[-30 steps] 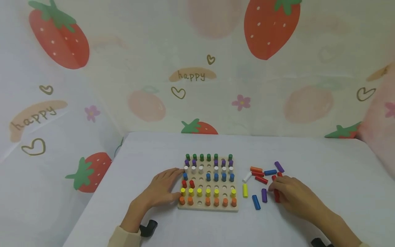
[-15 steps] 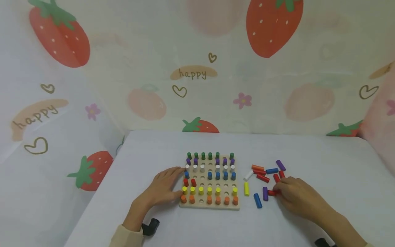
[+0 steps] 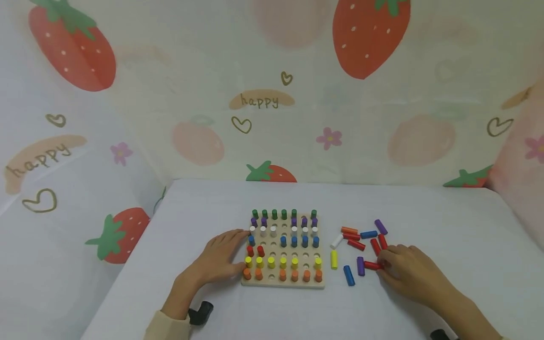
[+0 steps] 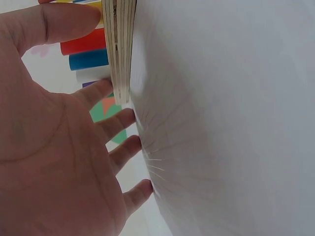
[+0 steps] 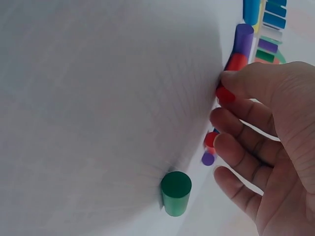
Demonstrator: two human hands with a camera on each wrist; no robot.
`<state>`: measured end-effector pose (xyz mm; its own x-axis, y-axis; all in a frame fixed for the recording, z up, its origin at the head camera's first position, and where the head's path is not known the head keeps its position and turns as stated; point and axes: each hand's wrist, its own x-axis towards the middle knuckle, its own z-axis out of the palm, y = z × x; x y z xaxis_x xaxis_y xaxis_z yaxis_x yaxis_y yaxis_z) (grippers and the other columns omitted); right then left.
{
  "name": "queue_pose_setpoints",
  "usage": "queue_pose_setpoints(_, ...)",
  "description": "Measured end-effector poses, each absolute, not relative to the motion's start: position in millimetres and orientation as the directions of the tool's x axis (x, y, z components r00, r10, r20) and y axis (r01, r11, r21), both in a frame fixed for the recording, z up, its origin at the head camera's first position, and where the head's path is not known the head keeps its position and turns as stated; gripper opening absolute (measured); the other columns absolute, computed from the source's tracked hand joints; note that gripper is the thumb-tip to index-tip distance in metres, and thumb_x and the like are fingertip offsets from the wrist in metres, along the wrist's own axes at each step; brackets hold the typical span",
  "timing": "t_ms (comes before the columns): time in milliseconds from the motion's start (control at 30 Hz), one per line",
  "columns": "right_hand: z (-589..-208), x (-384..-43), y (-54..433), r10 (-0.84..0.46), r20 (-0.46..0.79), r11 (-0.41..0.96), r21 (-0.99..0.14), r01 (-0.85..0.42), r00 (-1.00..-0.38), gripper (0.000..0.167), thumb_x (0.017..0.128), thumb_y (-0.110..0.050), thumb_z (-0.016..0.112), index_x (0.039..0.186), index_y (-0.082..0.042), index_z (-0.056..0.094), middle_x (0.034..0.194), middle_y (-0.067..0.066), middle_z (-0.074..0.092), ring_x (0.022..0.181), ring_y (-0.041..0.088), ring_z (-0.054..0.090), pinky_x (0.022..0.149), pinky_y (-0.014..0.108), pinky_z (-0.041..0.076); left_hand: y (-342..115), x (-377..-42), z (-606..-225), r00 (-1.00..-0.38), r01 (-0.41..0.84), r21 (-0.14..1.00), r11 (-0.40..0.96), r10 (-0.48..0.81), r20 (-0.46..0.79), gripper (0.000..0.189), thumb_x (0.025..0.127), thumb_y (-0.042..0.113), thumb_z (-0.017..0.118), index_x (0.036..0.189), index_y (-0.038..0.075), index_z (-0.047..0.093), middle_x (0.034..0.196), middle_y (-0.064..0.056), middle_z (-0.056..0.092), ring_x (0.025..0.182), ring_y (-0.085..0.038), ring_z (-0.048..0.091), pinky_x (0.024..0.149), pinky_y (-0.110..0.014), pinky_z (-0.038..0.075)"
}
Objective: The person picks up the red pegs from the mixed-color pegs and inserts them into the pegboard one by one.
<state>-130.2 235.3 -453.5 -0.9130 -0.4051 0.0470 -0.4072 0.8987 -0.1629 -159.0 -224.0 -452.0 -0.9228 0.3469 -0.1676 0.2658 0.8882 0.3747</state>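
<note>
Red peg (image 3: 372, 266) sits pinched in the right hand (image 3: 412, 274), while the left hand (image 3: 217, 256), fingers extended, touches the pegboard (image 3: 280, 285).

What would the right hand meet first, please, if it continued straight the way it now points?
Probably the purple peg, just beyond the red peg that the right hand pinches, though depth is unclear.

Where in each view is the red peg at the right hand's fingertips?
Head: the red peg lies lower right, one end at the fingertips of the right hand.
Left wrist: not in the picture.
Right wrist: the red peg is at upper right, partly hidden by that hand.
Shared landmark: the pegboard, low centre in head, upper left in left wrist, upper right corner in right wrist.
</note>
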Motion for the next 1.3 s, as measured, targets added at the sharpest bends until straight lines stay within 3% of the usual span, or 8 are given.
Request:
queue_pose_setpoints(300, -448.9, -131.5, 231.8, -0.404, 0.044, 0.894, -0.189, -0.405, -0.913, 0.021, 0.082, -0.026, 0.090, 0.097, -0.020, 0.077, 0.086, -0.011, 0.072, 0.083, 0.010, 0.064, 0.087, 0.048, 0.062, -228.7, -157.6, -453.0, -0.924, 0.255, 0.392, 0.884, 0.342, -0.169, 0.080, 0.089, 0.034, 0.062, 0.162, 0.013, 0.040, 0.170, -0.014, 0.039, 0.159, -0.044, 0.032, 0.128, -0.073, 0.022)
queue_pose_setpoints(533, -442.3, -131.1, 233.9, -0.427, 0.068, 0.878, -0.210, -0.431, -0.902, 0.022, 0.080, -0.021, 0.091, 0.097, -0.021, 0.076, 0.086, -0.012, 0.073, 0.080, 0.007, 0.064, 0.082, 0.041, 0.063, -224.8, -159.8, -454.5, -0.922, 0.269, 0.396, 0.878, 0.354, -0.159, 0.079, 0.090, 0.034, 0.062, 0.162, 0.012, 0.040, 0.169, -0.015, 0.040, 0.159, -0.043, 0.033, 0.128, -0.072, 0.023)
queue_pose_setpoints(833, -434.6, -129.2, 237.7, -0.454, 0.174, 0.857, -0.185, -0.481, -0.874, 0.026, 0.078, -0.018, 0.092, 0.097, -0.024, 0.076, 0.090, -0.013, 0.072, 0.086, 0.008, 0.067, 0.083, 0.041, 0.066, -213.3, -167.4, -455.2, -0.909, 0.294, 0.393, 0.871, 0.381, -0.165, 0.078, 0.092, 0.035, 0.062, 0.163, 0.014, 0.040, 0.170, -0.014, 0.040, 0.159, -0.041, 0.033, 0.129, -0.070, 0.023)
queue_pose_setpoints(1067, -421.7, -133.6, 219.8, -0.442, 0.143, 0.861, -0.211, -0.463, -0.886, 0.026, 0.082, -0.019, 0.089, 0.104, -0.024, 0.076, 0.094, -0.011, 0.072, 0.085, 0.006, 0.061, 0.080, 0.037, 0.064, -215.5, -165.7, -452.7, -0.913, 0.288, 0.384, 0.877, 0.373, -0.166, 0.079, 0.090, 0.034, 0.062, 0.163, 0.012, 0.039, 0.170, -0.014, 0.040, 0.159, -0.042, 0.033, 0.129, -0.072, 0.023)
queue_pose_setpoints(1300, -414.6, -141.5, 192.1, -0.475, 0.193, 0.830, -0.223, -0.510, -0.858, 0.021, 0.085, -0.017, 0.085, 0.103, -0.020, 0.075, 0.094, -0.009, 0.072, 0.090, 0.011, 0.067, 0.086, 0.040, 0.065, -223.6, -161.7, -453.4, -0.920, 0.281, 0.369, 0.886, 0.358, -0.159, 0.081, 0.089, 0.036, 0.061, 0.163, 0.012, 0.039, 0.170, -0.014, 0.040, 0.159, -0.041, 0.033, 0.128, -0.072, 0.025)
